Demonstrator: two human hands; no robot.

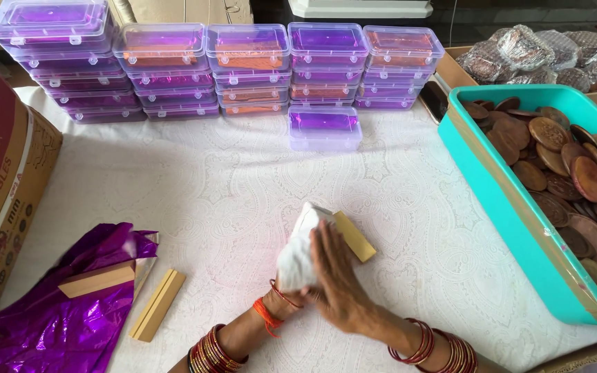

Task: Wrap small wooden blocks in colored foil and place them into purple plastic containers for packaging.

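My right hand (336, 280) presses flat against a white cloth (297, 252) at the middle of the table. My left hand (286, 293) is mostly hidden behind that cloth and grips it from below. A tan wooden block (355, 236) pokes out from the cloth on the right, touching it. Both wrists wear red bangles, and the left wrist also has an orange thread.
Stacks of clear plastic boxes lined in purple (247, 69) run along the back; one box (325, 128) stands alone in front. A teal tray (492, 200) of brown discs (575, 173) is at right. Purple foil (50, 304), wooden strips (157, 305) and a cardboard box (1, 179) lie left.
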